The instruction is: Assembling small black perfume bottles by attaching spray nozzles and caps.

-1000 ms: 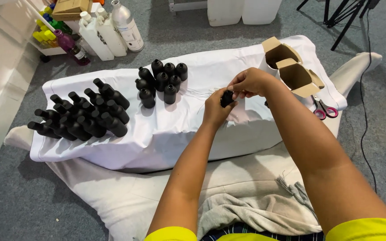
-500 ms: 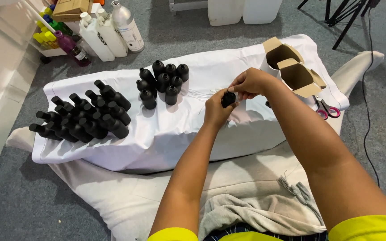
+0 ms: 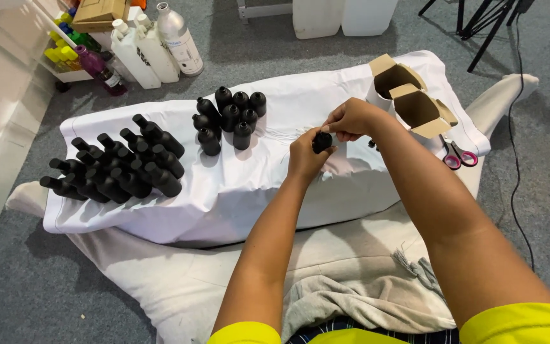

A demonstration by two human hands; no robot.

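Seen from above, a seated person's left hand (image 3: pixel 305 156) closes around a small black bottle (image 3: pixel 321 141) held just over a white-covered pillow (image 3: pixel 275 185), while the right hand (image 3: pixel 351 119) pinches the bottle's top between thumb and fingertips from the two o'clock side; both hands are shut on the same bottle, fingers curled tight, with no gap showing. The step in hand looks like the fitting or twisting of a cap, though the cap itself is hidden under the fingers. At nine o'clock from the hands, a group of upright black bottles (image 3: pixel 230 118) stands on the cloth; farther out at nine o'clock, a larger pile of black bottles (image 3: pixel 116 169) lies on its side. Two open cardboard boxes (image 3: pixel 412 102) sit at three o'clock, with pink-handled scissors (image 3: pixel 456 155) just beyond them. White jugs (image 3: pixel 144 48) and coloured bottles (image 3: pixel 74 54) crowd the floor at eleven o'clock. By this view, the next move would call for a firm hold from the left hand while the right turns, then a clear spot among the standing group.
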